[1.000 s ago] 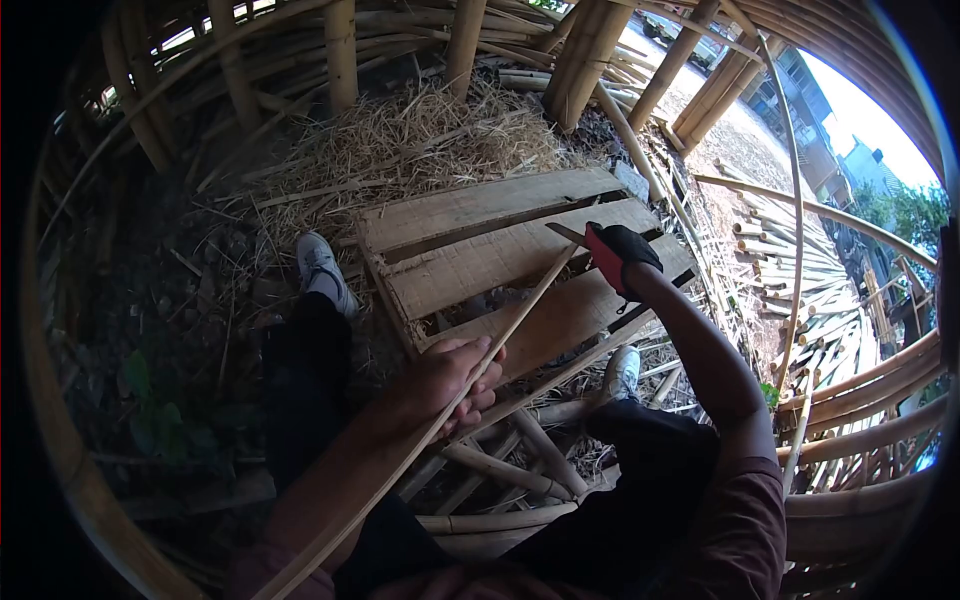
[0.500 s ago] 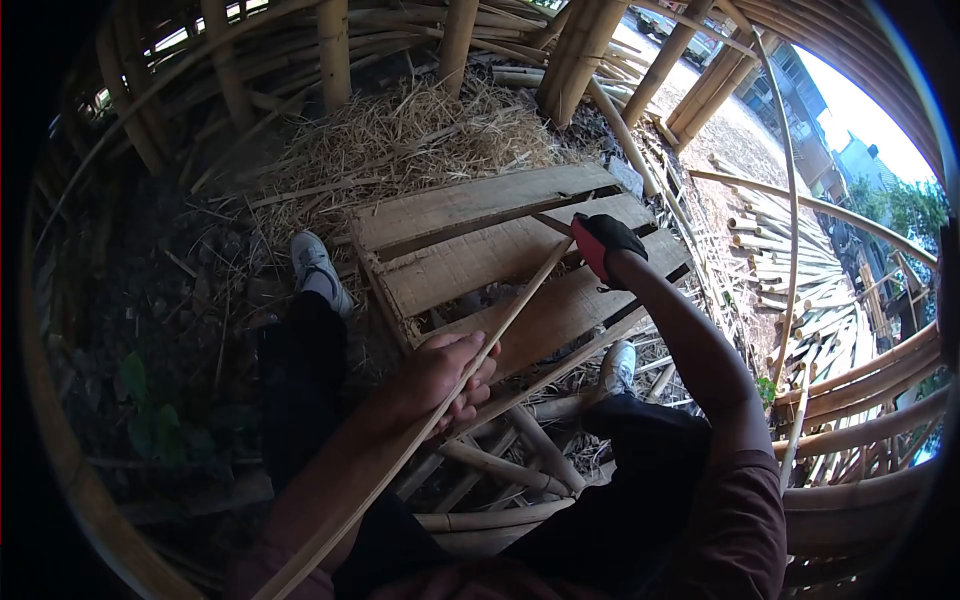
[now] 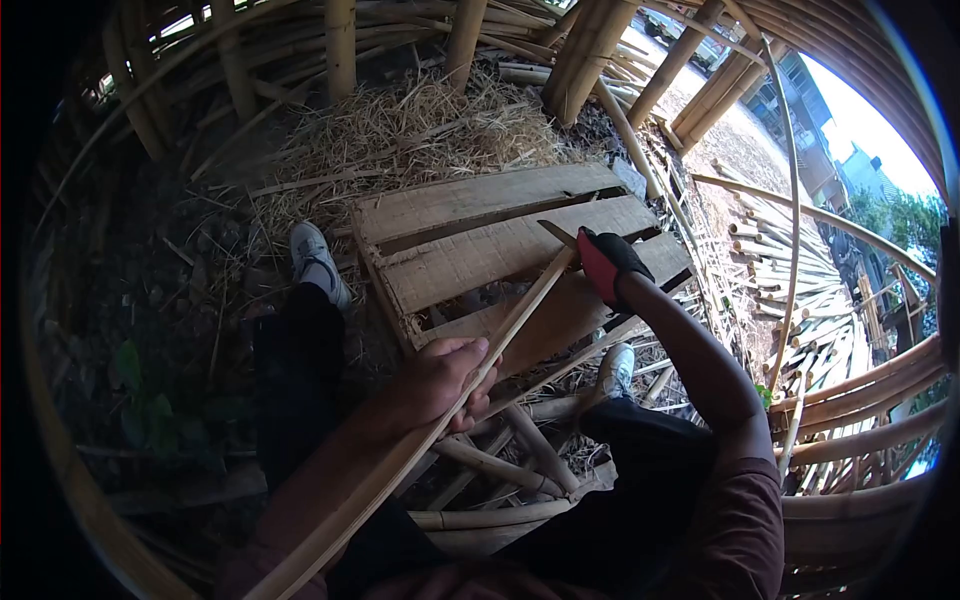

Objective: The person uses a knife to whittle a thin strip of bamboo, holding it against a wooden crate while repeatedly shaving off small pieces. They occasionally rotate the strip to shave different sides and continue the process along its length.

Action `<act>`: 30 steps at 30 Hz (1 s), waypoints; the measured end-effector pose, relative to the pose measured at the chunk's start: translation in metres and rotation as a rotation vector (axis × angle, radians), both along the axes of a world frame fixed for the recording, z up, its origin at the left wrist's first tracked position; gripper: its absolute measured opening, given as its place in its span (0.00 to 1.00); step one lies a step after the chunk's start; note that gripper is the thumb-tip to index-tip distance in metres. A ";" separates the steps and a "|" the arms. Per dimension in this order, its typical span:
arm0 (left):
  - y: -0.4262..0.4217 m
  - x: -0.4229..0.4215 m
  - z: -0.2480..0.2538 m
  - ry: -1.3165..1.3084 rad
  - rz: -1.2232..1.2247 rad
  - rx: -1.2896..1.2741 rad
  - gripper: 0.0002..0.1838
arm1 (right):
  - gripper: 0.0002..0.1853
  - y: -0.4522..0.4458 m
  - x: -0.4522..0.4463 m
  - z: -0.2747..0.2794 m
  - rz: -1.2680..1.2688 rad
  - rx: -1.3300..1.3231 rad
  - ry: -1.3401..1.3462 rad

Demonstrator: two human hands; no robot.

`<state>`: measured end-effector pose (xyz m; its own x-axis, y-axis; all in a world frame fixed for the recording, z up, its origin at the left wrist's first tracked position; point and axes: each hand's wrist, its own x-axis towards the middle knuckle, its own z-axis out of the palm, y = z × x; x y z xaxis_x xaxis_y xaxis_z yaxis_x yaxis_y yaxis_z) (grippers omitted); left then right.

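My left hand [image 3: 445,382] is closed around a long split bamboo strip [image 3: 530,305], which runs from the lower left up towards the right hand. My right hand [image 3: 610,270], in a red and black glove, is closed on a knife [image 3: 557,234]. Its blade points up and left, beside the strip's far end; the handle is hidden in the glove. Whether the blade touches the strip I cannot tell. Beneath both hands stands a low slatted wooden platform [image 3: 470,262] with gaps between its boards.
Straw and shavings [image 3: 430,130] are heaped behind the platform. Upright bamboo posts [image 3: 340,50] stand at the back. Cut bamboo poles [image 3: 790,270] lie in a pile at the right. My shoes [image 3: 318,262] flank the platform, with bamboo pieces [image 3: 500,465] below it.
My right hand and the knife have shifted slightly down and to the right, along with the strip's far end. My left hand keeps its grip on the strip.
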<state>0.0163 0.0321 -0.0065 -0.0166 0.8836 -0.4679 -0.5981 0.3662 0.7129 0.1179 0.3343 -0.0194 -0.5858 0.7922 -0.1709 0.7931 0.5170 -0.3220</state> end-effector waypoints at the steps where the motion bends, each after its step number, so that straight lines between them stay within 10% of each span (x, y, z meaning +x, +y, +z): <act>1: 0.000 0.000 0.000 -0.006 -0.004 0.008 0.17 | 0.34 0.002 0.001 -0.002 0.005 -0.050 0.017; 30: 0.001 0.003 0.003 -0.228 0.111 0.057 0.14 | 0.36 -0.065 -0.012 0.029 0.026 0.055 -0.099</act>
